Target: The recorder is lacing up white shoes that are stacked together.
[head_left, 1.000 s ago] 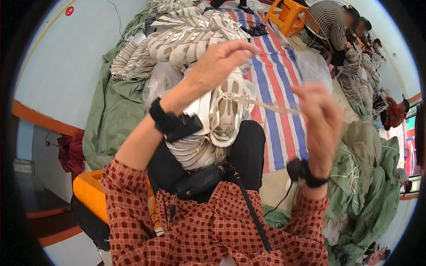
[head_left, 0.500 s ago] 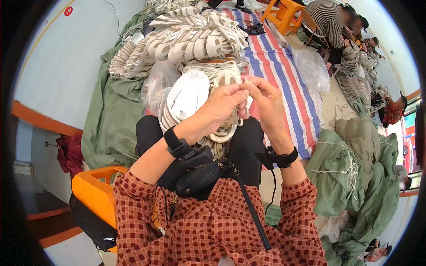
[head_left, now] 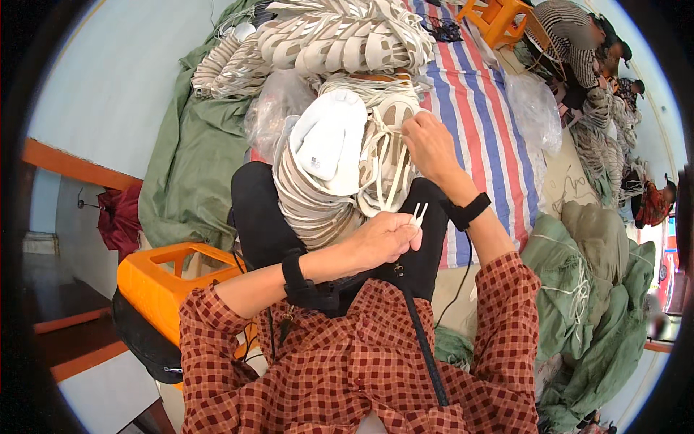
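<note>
Red, white and blue striped plastic sheeting (head_left: 473, 94) covers the floor in the head view. Between black-trousered knees (head_left: 253, 195), a beige-and-white mesh shoe upper (head_left: 397, 116) lies beside a fanned stack of pale uppers (head_left: 314, 213), apparently so both hands reach it easily. The left hand (head_left: 387, 240) pinches a cream flat lace (head_left: 397, 182), two tips poking up, seemingly keeping them together. The right hand (head_left: 431, 148) curls at the upper's right edge; whether it grips cannot be told.
</note>
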A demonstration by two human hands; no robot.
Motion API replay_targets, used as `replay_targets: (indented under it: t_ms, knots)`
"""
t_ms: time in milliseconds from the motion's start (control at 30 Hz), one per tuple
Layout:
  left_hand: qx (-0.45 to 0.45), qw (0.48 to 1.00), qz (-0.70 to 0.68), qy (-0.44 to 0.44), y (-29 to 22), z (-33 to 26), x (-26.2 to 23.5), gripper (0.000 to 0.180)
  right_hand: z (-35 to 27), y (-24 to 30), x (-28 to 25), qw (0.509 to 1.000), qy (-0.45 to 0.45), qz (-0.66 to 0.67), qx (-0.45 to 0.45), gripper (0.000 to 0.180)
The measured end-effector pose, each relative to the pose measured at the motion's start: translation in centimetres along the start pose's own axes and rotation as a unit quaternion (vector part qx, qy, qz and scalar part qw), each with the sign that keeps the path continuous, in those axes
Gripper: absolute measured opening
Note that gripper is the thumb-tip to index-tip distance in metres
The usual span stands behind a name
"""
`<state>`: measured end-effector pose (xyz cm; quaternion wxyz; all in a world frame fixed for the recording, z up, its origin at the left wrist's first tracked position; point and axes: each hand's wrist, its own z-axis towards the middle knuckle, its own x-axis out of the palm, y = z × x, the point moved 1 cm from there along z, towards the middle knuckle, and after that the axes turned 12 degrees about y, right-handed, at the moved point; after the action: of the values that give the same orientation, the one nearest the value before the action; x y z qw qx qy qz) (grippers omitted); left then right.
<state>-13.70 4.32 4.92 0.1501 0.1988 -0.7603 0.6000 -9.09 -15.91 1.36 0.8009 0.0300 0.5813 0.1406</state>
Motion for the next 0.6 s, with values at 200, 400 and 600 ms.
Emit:
replay_targets:
  t_ms: [200,400,600]
  knots:
    - [0.013,0.985,0.169,-0.039,-1.7,-1.9,0.9,0.03,1.5,1.2,-0.3,0.974,0.127,-0.18,-0.057,0.01]
    - [-0.065,0.992,0.093,-0.06,-4.0,-8.2,2.1,0.035,-1.1,-2.0,-1.4,0.978,0.073,-0.192,0.026,0.008]
    - [-0.204,0.976,0.062,-0.05,-4.5,-16.7,7.6,0.032,-4.8,-3.2,-0.8,0.987,-0.003,-0.043,0.154,0.01]
